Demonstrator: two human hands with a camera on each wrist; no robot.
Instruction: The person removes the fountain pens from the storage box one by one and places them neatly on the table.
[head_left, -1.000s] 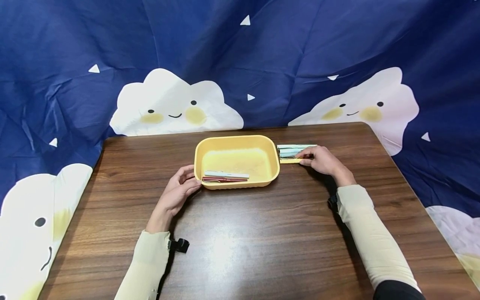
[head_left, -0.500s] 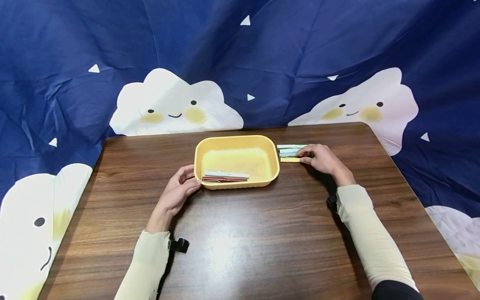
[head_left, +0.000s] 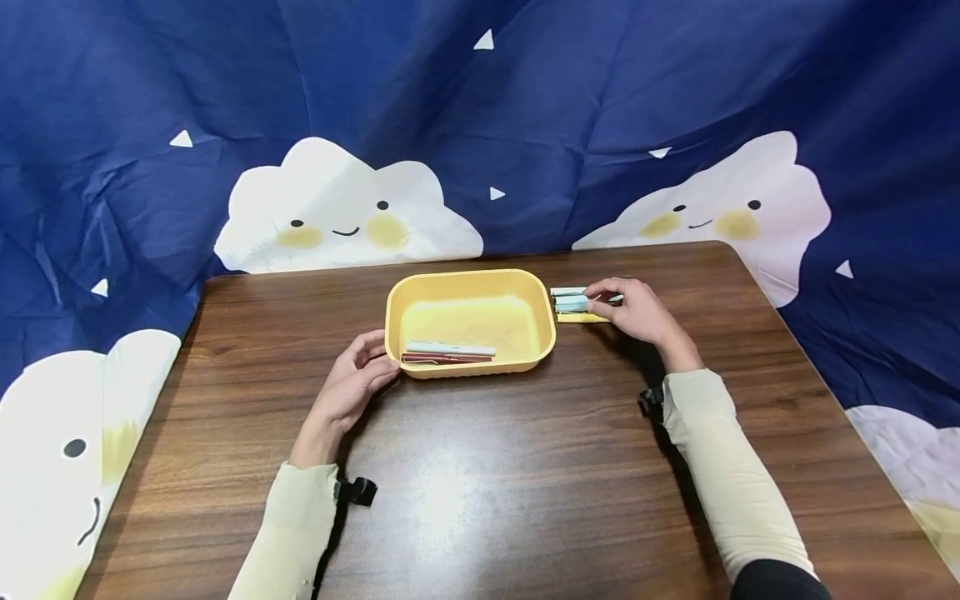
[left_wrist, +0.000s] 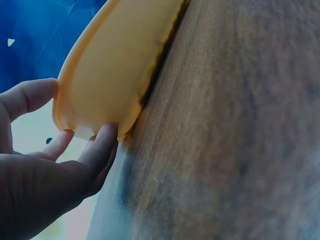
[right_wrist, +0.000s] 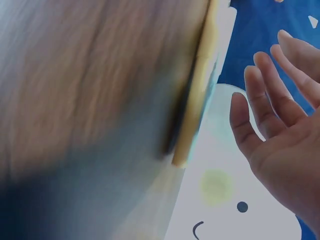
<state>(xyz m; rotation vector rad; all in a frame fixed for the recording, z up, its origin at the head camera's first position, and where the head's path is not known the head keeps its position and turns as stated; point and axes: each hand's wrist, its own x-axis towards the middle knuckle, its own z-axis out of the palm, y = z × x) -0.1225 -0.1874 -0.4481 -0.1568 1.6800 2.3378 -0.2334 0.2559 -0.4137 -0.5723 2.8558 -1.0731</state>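
My left hand [head_left: 352, 379] touches the front left corner of a yellow tray [head_left: 545, 342], its fingertips on the outer wall and rim. In the left wrist view the fingers look fairly straight against the tray wall [left_wrist: 107, 70]. Inside the tray lie a white pen [head_left: 450, 347] and a dark red pen [head_left: 453, 359]. Just right of the tray, a yellow pen [head_left: 573, 317] lies nearest me, with light blue and whitish pens [head_left: 567, 303] side by side behind it. My right hand [head_left: 633, 310] hovers over their right ends; the right wrist view shows its fingers spread and holding nothing.
The brown wooden table [head_left: 480, 483] has its far edge just behind the tray and pens. Beyond hangs a dark blue curtain [head_left: 525, 100] with cloud prints. Black camera straps [head_left: 360, 492] sit at both wrists.
The right hand, earlier with fingertips at the yellow pen, has risen slightly and moved back, away from it. The left hand stays on the tray; the head view has shifted a little.
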